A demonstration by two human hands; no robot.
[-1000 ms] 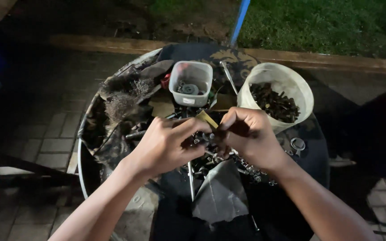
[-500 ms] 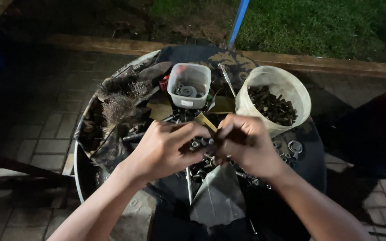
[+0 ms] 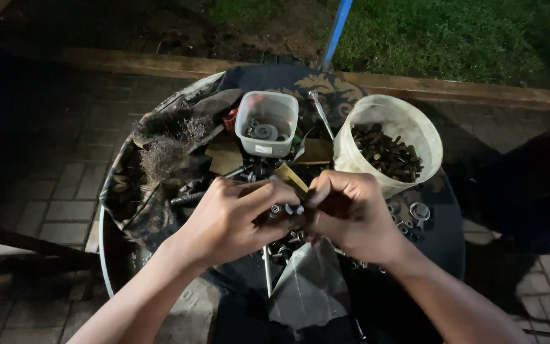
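My left hand (image 3: pixel 233 220) and my right hand (image 3: pixel 351 213) meet over the middle of a round dark table (image 3: pixel 437 239). Between the fingertips of both hands I hold a small metal bolt with a nut (image 3: pixel 284 209). Under the hands lies a heap of loose bolts and nuts (image 3: pixel 284 245). A yellowish flat piece (image 3: pixel 291 178) pokes up just behind the fingers.
A clear square tub (image 3: pixel 267 122) with washers stands at the back middle. A white bucket (image 3: pixel 408 121) of dark screws sits at the back right. Wire brushes and rags (image 3: pixel 163 153) fill the left. Loose washers (image 3: pixel 418 210) lie right. A blue pole (image 3: pixel 337 28) rises behind; brick paving lies left.
Both hands have stayed together over the heap, shifting slightly while the fingers work the small bolt. The view has drifted a little.
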